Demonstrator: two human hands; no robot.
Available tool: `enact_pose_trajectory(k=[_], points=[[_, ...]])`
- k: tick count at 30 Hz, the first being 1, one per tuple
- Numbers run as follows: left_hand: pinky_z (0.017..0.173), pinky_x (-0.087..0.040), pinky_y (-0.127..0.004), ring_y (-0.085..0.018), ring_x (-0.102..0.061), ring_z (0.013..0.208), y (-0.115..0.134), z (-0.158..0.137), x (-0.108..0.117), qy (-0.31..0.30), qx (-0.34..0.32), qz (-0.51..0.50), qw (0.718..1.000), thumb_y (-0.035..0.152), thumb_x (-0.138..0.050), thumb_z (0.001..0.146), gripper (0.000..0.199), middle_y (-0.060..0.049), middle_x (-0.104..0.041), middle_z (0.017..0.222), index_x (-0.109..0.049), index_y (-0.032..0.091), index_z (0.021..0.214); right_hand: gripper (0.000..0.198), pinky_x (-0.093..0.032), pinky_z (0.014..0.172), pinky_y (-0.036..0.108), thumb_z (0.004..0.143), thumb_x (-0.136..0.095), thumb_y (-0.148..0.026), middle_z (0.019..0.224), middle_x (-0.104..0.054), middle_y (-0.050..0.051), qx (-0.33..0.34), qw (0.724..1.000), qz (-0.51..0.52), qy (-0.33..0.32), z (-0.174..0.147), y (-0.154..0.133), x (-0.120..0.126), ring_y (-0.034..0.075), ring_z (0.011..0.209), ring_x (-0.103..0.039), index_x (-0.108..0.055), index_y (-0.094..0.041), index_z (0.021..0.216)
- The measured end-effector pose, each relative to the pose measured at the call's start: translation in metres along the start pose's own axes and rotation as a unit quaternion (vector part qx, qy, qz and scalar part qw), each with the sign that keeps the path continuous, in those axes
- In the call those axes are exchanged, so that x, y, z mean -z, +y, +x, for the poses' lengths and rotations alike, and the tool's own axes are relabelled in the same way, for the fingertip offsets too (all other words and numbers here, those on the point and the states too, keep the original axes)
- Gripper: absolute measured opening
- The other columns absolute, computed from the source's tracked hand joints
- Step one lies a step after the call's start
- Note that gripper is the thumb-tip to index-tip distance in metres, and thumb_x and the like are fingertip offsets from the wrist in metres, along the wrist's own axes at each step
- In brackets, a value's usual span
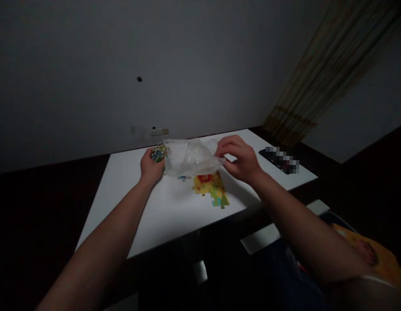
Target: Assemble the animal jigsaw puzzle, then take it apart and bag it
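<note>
A clear plastic bag (189,159) hangs just above the white table (129,190), stretched between both hands. My right hand (240,159) pinches the bag's right edge. My left hand (151,166) grips a bunch of colourful jigsaw pieces (159,153) at the bag's left side and touches the bag there. Under the bag lies a partly joined patch of puzzle (211,186), yellow and red with green and blue bits, flat on the table.
A dark flat object (280,160), blurred out, lies at the table's right end. A grey wall with a small socket strip (159,131) stands behind. A striped curtain (320,73) hangs at the right. A white bench slat (268,235) sits below the table's front edge.
</note>
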State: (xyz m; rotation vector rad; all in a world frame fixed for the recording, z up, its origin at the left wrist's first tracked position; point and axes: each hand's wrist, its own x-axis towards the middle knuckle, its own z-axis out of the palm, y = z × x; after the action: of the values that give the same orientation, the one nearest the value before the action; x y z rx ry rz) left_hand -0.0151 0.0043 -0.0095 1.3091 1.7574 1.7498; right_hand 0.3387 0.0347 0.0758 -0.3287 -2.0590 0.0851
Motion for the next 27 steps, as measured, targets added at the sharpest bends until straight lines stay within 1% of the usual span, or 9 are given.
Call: enact_pose_trajectory(k=[3,5,8,12,16,19,21,24,27], points=[[0.104,-0.065,-0.043,-0.031,-0.082,0.106,-0.003,0.000,0.002,0.083,0.001,0.015,0.996,0.016,-0.090,0.067,0.047,-0.007,-0.085,0.112,-0.077,0.024,0.112,0.023,-0.057,0.096,0.050,0.087,-0.073,-0.006,0.103,-0.080,0.006,-0.027,0.999,-0.037,-0.016,0.014,0.063,-0.068,0.030,0.103,-0.073,-0.076,-0.028,0.080],[0.107,-0.065,-0.046,-0.031,-0.082,0.105,-0.007,0.000,0.003,0.094,0.012,0.014,0.995,0.013,-0.091,0.067,0.049,-0.008,-0.086,0.112,-0.078,0.024,0.113,0.022,-0.055,0.095,0.049,0.084,-0.075,-0.006,0.103,-0.079,0.007,-0.059,0.997,-0.032,-0.041,0.003,0.091,-0.097,0.030,0.103,-0.070,-0.076,-0.027,0.077],[0.106,-0.067,-0.048,-0.031,-0.083,0.103,-0.010,0.001,0.004,0.120,0.034,-0.023,0.992,0.014,-0.093,0.067,0.048,-0.008,-0.086,0.111,-0.078,0.025,0.111,0.021,-0.055,0.091,0.047,0.081,-0.072,-0.006,0.102,-0.076,0.007,-0.086,0.995,0.009,-0.041,-0.024,0.111,-0.116,0.029,0.100,-0.069,-0.077,-0.027,0.078],[0.098,-0.069,-0.045,-0.030,-0.084,0.099,-0.004,0.001,0.006,0.142,0.075,-0.157,0.974,0.022,-0.098,0.060,0.053,-0.008,-0.086,0.108,-0.075,0.023,0.107,0.023,-0.059,0.087,0.042,0.083,-0.065,-0.009,0.106,-0.073,0.006,-0.127,0.990,0.054,-0.036,-0.042,0.121,-0.114,0.025,0.098,-0.071,-0.078,-0.028,0.085],[0.099,-0.071,-0.045,-0.030,-0.085,0.098,0.010,-0.004,0.011,0.017,0.152,-0.251,0.956,0.026,-0.106,0.053,0.058,-0.009,-0.088,0.107,-0.078,0.020,0.102,0.030,-0.057,0.098,0.048,0.078,-0.062,-0.006,0.111,-0.076,0.009,-0.133,0.989,0.031,-0.057,-0.035,0.127,-0.098,0.029,0.107,-0.070,-0.079,-0.027,0.091],[0.096,-0.072,-0.045,-0.033,-0.087,0.096,0.021,-0.010,0.014,-0.066,0.173,-0.258,0.948,0.028,-0.108,0.054,0.055,-0.010,-0.089,0.103,-0.080,0.018,0.101,0.039,-0.051,0.099,0.051,0.075,-0.063,-0.007,0.113,-0.076,0.011,-0.079,0.996,-0.019,-0.034,-0.023,0.118,-0.085,0.032,0.111,-0.066,-0.079,-0.025,0.106],[0.092,-0.072,-0.045,-0.035,-0.088,0.096,0.027,-0.014,0.014,-0.117,0.176,-0.249,0.945,0.029,-0.107,0.057,0.053,-0.012,-0.090,0.102,-0.082,0.018,0.102,0.037,-0.048,0.097,0.051,0.082,-0.066,-0.012,0.112,-0.074,0.011,-0.025,0.999,-0.026,-0.014,-0.015,0.101,-0.082,0.032,0.108,-0.063,-0.077,-0.023,0.115],[0.088,-0.074,-0.044,-0.036,-0.089,0.094,0.032,-0.017,0.014,-0.179,0.177,-0.248,0.936,0.028,-0.108,0.059,0.053,-0.014,-0.090,0.103,-0.084,0.016,0.105,0.040,-0.044,0.094,0.049,0.099,-0.070,-0.032,0.123,-0.074,0.013,0.048,0.995,-0.044,-0.080,-0.006,0.066,-0.089,0.033,0.110,-0.060,-0.078,-0.022,0.137],[0.080,-0.074,-0.038,-0.034,-0.089,0.088,0.031,-0.016,0.019,-0.193,0.177,-0.256,0.930,0.023,-0.106,0.058,0.057,-0.014,-0.090,0.099,-0.084,0.014,0.110,0.049,-0.040,0.095,0.047,0.114,-0.066,-0.048,0.123,-0.076,0.013,0.063,0.975,-0.097,-0.191,0.000,0.037,-0.101,0.033,0.109,-0.059,-0.076,-0.026,0.156]])
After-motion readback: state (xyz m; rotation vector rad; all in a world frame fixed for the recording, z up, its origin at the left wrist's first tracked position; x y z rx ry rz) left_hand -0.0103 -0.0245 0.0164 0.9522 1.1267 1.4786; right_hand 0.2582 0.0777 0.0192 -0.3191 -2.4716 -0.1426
